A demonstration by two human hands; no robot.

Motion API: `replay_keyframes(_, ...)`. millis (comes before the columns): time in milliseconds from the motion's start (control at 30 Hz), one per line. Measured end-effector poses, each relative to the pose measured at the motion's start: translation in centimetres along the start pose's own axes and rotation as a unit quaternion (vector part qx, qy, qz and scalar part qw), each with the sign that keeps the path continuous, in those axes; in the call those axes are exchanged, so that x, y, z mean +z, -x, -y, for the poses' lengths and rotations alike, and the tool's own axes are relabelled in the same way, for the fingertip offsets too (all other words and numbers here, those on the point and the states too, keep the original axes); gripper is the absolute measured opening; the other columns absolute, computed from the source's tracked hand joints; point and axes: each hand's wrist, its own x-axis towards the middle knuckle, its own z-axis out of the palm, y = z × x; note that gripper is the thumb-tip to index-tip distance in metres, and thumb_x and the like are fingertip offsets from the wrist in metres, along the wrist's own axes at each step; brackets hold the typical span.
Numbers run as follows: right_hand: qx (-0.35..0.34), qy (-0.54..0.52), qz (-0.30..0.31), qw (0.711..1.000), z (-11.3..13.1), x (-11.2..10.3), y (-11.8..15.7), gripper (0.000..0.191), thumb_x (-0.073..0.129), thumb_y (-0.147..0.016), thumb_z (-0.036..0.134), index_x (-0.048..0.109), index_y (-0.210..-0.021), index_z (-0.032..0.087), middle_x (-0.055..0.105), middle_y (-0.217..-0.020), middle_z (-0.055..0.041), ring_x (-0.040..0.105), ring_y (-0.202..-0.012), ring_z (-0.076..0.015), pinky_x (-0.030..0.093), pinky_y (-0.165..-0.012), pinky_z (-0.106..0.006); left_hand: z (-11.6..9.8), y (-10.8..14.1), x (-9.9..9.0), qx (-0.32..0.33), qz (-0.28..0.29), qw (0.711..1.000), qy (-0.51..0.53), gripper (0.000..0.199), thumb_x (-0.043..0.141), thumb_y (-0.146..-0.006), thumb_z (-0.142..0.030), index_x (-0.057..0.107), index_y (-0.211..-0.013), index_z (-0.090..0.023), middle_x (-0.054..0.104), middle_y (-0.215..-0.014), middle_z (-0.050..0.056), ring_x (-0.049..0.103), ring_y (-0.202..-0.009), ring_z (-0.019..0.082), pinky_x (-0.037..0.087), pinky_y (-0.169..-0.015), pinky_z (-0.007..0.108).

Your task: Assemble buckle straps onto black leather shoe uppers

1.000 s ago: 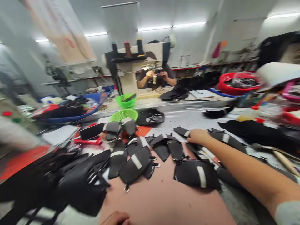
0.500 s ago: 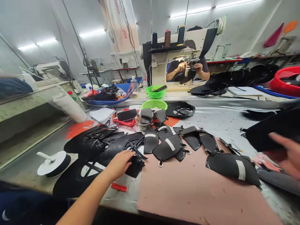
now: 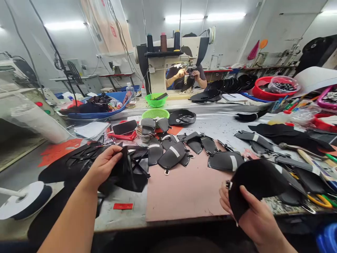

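My left hand (image 3: 104, 165) is closed, pinching the edge of a black strapped piece (image 3: 131, 174) and lifting it off the pile on the left. Crossing straps and a shiny face show on it. In my right hand (image 3: 254, 214) is a curved black padded piece (image 3: 259, 181), gripped between thumb and fingers, with a small metal fitting (image 3: 228, 184) at its near end. Several grey-black padded pieces with white strips, such as one padded piece (image 3: 172, 156), lie between the hands on and around a pink board (image 3: 179, 200).
A white spool (image 3: 23, 200) and a red tag (image 3: 123, 206) lie at the left. Scissors (image 3: 319, 200), a hammer (image 3: 292, 147) and more padded pieces crowd the right. Behind, a co-worker's hands (image 3: 188, 73) work at a sewing machine (image 3: 158, 63). Green baskets (image 3: 155, 114) stand mid-table.
The view has swung right. My left hand has taken hold of the strapped piece and raised its edge. My right hand has brought the curved padded piece in toward the board's near right side.
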Motion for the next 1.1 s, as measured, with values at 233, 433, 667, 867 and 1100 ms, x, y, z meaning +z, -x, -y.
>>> replay_keyframes(233, 0.064, -0.055, -0.048, 0.995, -0.3, 1.8, 1.2, 0.036, 0.087, -0.045, 0.034, 0.07, -0.073, 0.02, 0.072, -0.071, -0.0046, 0.069, -0.076, -0.0286, 0.057, -0.076, -0.044, -6.3, 6.7, 10.8, 0.059, 0.208, 0.971, -0.104, 0.02, 0.045, -0.082, -0.029, 0.061, -0.092, -0.024, 0.067, -0.089, 0.003, 0.06, -0.083, 0.021, 0.043, -0.075, 0.03)
replay_keyframes(433, 0.06, -0.031, -0.022, 0.997, -1.1, 2.7, 1.7, 0.052, 0.085, -0.049, 0.029, 0.067, -0.097, 0.02, 0.072, -0.087, -0.0043, 0.067, -0.088, -0.028, 0.055, -0.081, -0.043, -7.2, 7.2, 16.6, -0.018, 0.276, 0.961, 0.001, 0.011, 0.043, -0.081, -0.022, 0.054, -0.077, -0.021, 0.063, -0.074, 0.002, 0.059, -0.072, 0.019, 0.043, -0.067, 0.028)
replay_keyframes(667, -0.005, -0.001, 0.021, 1.0, -2.0, 2.7, 2.1, 0.05, 0.083, -0.052, 0.025, 0.066, -0.099, 0.021, 0.072, -0.093, -0.003, 0.066, -0.091, -0.0244, 0.052, -0.088, -0.041, -7.8, 5.9, 17.7, -0.113, 0.295, 0.928, 0.2, 0.028, 0.053, -0.074, -0.03, 0.064, -0.095, -0.017, 0.07, -0.09, 0.007, 0.065, -0.089, 0.025, 0.049, -0.077, 0.033)
replay_keyframes(867, -0.029, 0.019, 0.029, 0.999, -2.2, 2.7, 1.5, 0.035, 0.081, -0.056, 0.026, 0.069, -0.088, 0.019, 0.073, -0.088, -0.0034, 0.067, -0.085, -0.0252, 0.054, -0.083, -0.043, -8.0, 6.2, 18.1, -0.114, 0.312, 0.919, 0.21, 0.029, 0.054, -0.073, -0.026, 0.065, -0.098, -0.016, 0.071, -0.083, 0.003, 0.065, -0.079, 0.019, 0.048, -0.068, 0.026)
replay_keyframes(1100, -0.039, 0.041, 0.011, 0.998, -2.6, 2.7, 1.2, 0.029, 0.08, -0.055, 0.029, 0.069, -0.081, 0.02, 0.073, -0.083, -0.0033, 0.067, -0.081, -0.0249, 0.055, -0.079, -0.042, -8.2, 6.2, 18.0, -0.101, 0.308, 0.925, 0.199, 0.029, 0.051, -0.071, -0.016, 0.066, -0.096, -0.019, 0.062, -0.063, -0.003, 0.059, -0.063, 0.014, 0.043, -0.057, 0.021)
